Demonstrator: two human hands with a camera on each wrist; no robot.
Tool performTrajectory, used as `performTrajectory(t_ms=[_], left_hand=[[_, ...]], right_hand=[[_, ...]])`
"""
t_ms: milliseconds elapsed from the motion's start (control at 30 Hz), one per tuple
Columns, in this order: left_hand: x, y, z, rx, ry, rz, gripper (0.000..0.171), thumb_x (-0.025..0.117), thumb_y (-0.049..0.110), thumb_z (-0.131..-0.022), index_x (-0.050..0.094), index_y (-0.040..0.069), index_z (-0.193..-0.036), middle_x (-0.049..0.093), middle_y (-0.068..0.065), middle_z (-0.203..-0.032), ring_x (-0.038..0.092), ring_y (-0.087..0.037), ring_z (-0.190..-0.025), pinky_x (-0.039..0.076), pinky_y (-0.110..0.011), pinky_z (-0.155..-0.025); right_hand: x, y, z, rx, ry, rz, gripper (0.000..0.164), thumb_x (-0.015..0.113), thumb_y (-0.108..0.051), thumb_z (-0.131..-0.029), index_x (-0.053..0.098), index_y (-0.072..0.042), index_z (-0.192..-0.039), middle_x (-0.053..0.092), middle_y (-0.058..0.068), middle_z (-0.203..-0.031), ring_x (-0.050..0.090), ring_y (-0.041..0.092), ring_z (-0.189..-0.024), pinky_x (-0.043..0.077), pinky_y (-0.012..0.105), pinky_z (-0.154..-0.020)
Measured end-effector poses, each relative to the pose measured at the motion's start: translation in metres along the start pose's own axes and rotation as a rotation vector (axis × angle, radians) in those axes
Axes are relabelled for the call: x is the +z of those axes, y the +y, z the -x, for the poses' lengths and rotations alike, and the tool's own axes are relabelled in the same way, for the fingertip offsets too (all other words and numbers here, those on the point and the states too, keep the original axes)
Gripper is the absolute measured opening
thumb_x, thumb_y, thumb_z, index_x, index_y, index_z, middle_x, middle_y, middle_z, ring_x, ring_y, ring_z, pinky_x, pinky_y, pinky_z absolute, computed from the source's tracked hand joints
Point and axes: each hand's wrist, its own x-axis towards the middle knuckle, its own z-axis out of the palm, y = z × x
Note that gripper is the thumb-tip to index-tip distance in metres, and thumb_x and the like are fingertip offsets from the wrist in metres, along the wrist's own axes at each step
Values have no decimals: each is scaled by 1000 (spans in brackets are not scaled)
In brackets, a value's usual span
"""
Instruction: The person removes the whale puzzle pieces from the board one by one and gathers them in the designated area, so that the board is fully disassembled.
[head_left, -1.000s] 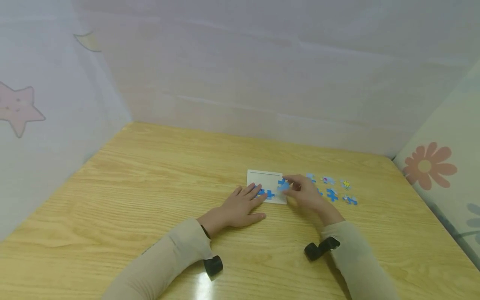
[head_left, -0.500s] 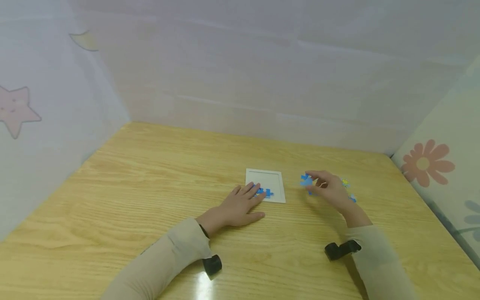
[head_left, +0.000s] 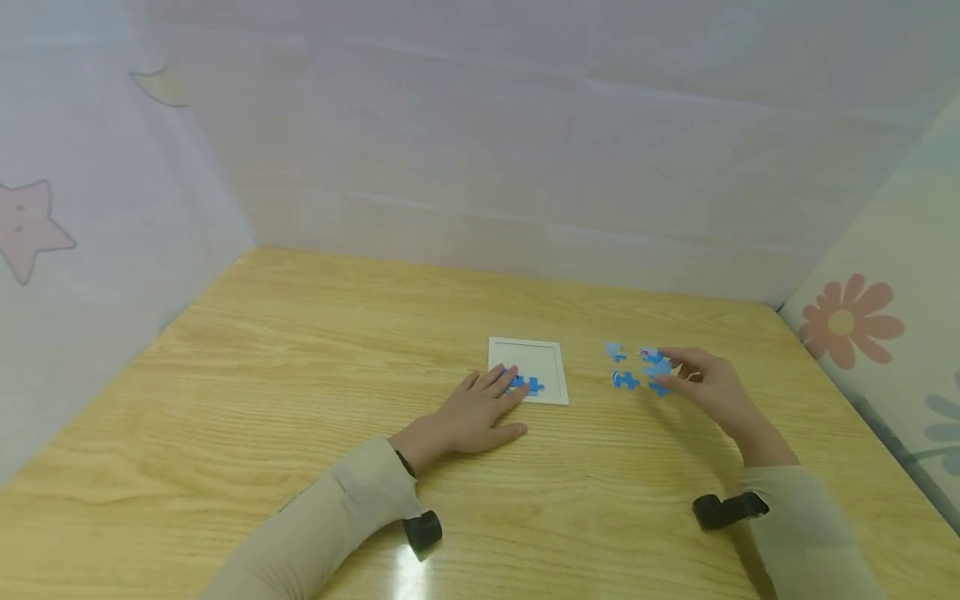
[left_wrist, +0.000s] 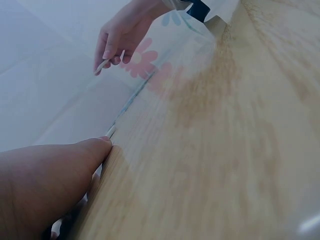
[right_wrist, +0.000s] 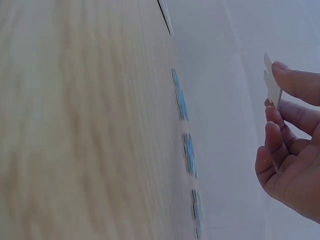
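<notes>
Fingers spread, my left hand [head_left: 480, 412] rests on the lower left of a square white puzzle tray [head_left: 531, 358] and the table before it. Blue jigsaw pieces [head_left: 533, 387] lie along the tray's lower edge, partly under those fingers. My right hand [head_left: 716, 390] pinches a light blue jigsaw piece [head_left: 659, 368] between thumb and fingers. The right wrist view has this piece [right_wrist: 273, 85] edge-on, raised above the table. In the head view it overlaps loose pieces beneath it and partly hides them.
Right of the tray lie several loose jigsaw pieces, among them a pale one [head_left: 616, 352] and a blue one [head_left: 626, 380]; the right hand hides others. Pale walls with a flower print [head_left: 847, 322] border the wooden table [head_left: 337, 333].
My right hand has moved right with the pinched piece, from the tray's right edge to over the loose pieces. The left hand has kept its place on the tray.
</notes>
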Motion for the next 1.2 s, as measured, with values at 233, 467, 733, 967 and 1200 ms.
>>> performTrajectory(t_ms=[233,467,733,967,1200], left_hand=[[0,-1,1,4,10,10,61,30,49,-90,22,13,-138,11,-13,-142,5,-28,-128,9,-49,-98],[4,-5,1,2,18,14,62,29,51,-89,21,14,-138,9,-11,-142,4,-26,-128,7,-49,-98],[4,-6,1,1,16,19,63,29,51,-89,20,14,-139,8,-10,-142,3,-26,-128,7,-49,-98],[5,-6,-1,4,14,11,62,28,51,-89,20,15,-139,8,-11,-142,3,-26,-128,7,-48,-98],[4,-5,-1,-9,0,9,62,29,51,-89,20,16,-139,8,-10,-142,2,-25,-128,6,-48,-98]], right_hand=[[-12,10,12,26,-1,-24,42,61,-15,-82,50,1,-119,52,10,-94,49,12,-70,43,26,-57],[-23,22,24,100,-37,15,45,60,-21,-82,50,3,-119,52,12,-100,48,11,-74,43,29,-59],[-30,37,36,139,-62,-41,42,59,-17,-83,50,4,-118,53,1,-97,47,11,-76,42,28,-61],[-31,47,45,194,-105,-41,46,59,-20,-83,48,4,-120,51,10,-95,47,11,-72,39,29,-53],[-31,54,49,269,-139,-74,50,60,-23,-82,47,5,-121,52,10,-93,46,12,-72,40,28,-54]])
